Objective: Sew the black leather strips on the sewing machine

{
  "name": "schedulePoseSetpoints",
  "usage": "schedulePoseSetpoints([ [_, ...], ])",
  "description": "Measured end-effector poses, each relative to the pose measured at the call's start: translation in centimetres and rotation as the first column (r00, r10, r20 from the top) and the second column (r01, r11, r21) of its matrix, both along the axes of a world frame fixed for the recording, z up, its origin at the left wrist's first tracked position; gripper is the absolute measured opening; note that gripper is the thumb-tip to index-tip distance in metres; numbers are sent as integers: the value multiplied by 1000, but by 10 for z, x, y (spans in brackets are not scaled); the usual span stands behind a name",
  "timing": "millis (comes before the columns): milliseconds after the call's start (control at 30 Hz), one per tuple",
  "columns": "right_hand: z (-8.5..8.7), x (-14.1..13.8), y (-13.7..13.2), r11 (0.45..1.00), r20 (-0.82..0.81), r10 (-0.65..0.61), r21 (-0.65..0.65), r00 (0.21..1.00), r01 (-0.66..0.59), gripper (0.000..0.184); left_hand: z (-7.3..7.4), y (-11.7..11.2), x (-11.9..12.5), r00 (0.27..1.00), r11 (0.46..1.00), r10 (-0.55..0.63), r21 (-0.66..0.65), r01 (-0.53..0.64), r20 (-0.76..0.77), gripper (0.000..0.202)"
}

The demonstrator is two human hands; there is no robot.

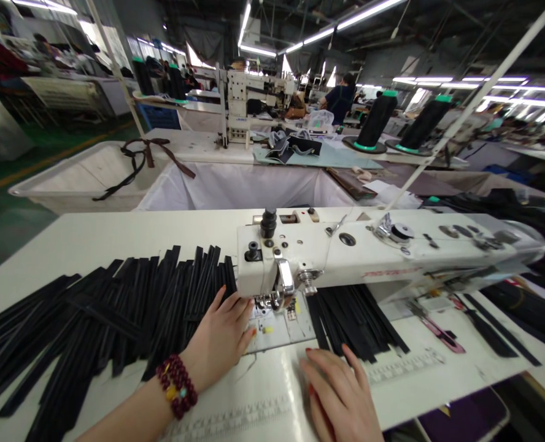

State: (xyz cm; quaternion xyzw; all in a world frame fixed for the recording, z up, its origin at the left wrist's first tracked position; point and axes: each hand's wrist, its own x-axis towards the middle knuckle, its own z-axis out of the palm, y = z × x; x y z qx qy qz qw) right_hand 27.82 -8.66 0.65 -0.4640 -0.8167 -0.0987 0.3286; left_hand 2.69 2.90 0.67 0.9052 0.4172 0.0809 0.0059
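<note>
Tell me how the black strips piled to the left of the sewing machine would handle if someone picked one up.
The black strips are probably fairly stiff, since most lie straight even where they cross. Each looks likely to be light, being narrow and thin. They overlap loosely, so pulling one out may well drag its neighbours.

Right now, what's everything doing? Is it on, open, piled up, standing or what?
Left hand: open, palm down
Right hand: slightly curled, palm down
Left strips: loosely piled
Right strips: lying bunched
Machine: running or stopped, can't tell
Bracelet: worn
Pink tool: lying down
Cones: standing
Left bin: open
Lights: on
</note>
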Motion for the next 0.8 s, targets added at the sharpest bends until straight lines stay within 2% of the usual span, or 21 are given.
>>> schedulePoseSetpoints([
  [133,2,23,-7,991,154,-110,-63,982,121,37,1,-2,0,1000,1000,-3,-6,3,10,25],
  [267,-9,28,-10,976,94,-213,-33,973,217,34,8,2,-4,997,999,-36,-22,38,67,20],
  [367,-18,24,-7,977,70,-202,-48,977,206,33,14,19,-7,994,997,-67,-18,69,90,19],
  [433,-18,23,-4,982,82,-180,-36,980,184,33,16,35,-7,994,997,-81,19,80,76,22],
  [567,-4,28,-6,994,46,-114,8,992,113,31,17,60,-3,986,987,-155,58,152,55,19],
  [633,3,30,-15,994,-72,-106,-23,992,105,28,19,62,-5,981,982,-186,49,184,53,18],
  [700,3,30,-29,981,-287,-192,-80,939,176,24,22,57,-15,978,978,-208,35,207,30,19],
  [733,0,28,-37,965,-410,-262,-118,874,234,20,24,51,-23,977,977,-213,31,212,11,20],
  [800,-11,23,-53,920,-616,-387,-203,687,336,14,27,37,-38,980,979,-197,41,198,-23,25],
])
